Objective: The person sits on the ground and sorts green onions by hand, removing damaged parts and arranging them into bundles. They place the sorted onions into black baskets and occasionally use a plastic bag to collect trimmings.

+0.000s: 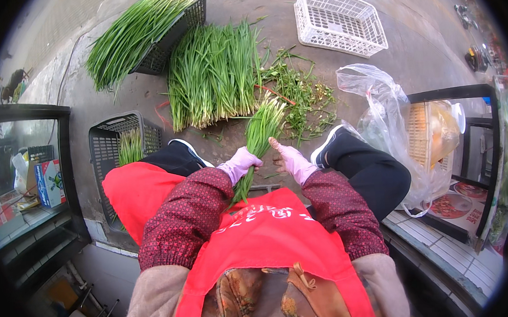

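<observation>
My left hand [242, 162], in a pink glove, is closed around a bunch of garlic chives [262, 130], whose pale stem ends point away from me. Just right of the bunch, my right hand [292, 158] has its fingers apart; its glove leaves fingers bare or stained, I cannot tell which. Beyond the bunch, a wide row of chives [215, 74] lies on the ground, pale ends towards me. To its right is a loose pile of trimmings [304, 97], with a red strip [276, 93] at its edge.
A dark crate [195, 13] heaped with chives stands at the back left. Another dark crate [105, 166] holding chives is by my left knee. A white plastic crate [341, 22] stands at the back right. Clear plastic bags [380, 109] are beside my right leg. Glass-sided cases flank me.
</observation>
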`<move>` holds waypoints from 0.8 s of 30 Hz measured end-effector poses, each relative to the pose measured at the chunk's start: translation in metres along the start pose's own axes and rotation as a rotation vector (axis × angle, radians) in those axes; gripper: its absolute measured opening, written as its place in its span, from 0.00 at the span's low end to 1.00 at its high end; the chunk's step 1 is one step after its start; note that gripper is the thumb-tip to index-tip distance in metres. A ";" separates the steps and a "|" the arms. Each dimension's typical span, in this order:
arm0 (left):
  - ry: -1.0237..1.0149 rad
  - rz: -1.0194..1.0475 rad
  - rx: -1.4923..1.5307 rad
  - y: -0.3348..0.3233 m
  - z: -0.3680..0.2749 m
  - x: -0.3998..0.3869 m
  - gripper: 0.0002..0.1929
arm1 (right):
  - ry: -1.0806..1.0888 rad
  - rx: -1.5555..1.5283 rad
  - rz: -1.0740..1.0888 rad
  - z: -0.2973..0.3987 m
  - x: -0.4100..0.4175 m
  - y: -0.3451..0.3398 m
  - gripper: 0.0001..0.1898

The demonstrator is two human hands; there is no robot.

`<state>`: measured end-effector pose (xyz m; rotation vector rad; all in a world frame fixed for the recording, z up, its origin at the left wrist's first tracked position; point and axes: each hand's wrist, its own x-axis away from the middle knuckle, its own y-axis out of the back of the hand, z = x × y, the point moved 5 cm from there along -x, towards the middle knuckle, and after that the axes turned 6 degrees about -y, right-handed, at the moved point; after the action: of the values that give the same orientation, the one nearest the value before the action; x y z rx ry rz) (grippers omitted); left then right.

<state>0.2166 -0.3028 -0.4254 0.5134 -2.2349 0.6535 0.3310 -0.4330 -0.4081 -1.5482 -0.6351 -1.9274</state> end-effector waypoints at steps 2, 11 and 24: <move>-0.094 0.057 0.042 -0.016 -0.025 0.018 0.19 | 0.115 -0.201 0.061 0.005 -0.001 -0.014 0.44; 0.010 -0.158 -0.186 -0.004 0.006 -0.005 0.13 | 0.447 -0.414 -0.167 -0.011 -0.043 0.001 0.34; -0.298 -0.207 -0.074 -0.007 0.013 -0.001 0.20 | 1.006 0.714 -0.576 0.040 0.010 -0.010 0.33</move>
<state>0.2137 -0.3163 -0.4316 0.8380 -2.4268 0.4064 0.3509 -0.4001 -0.3897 0.1153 -1.1561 -2.1658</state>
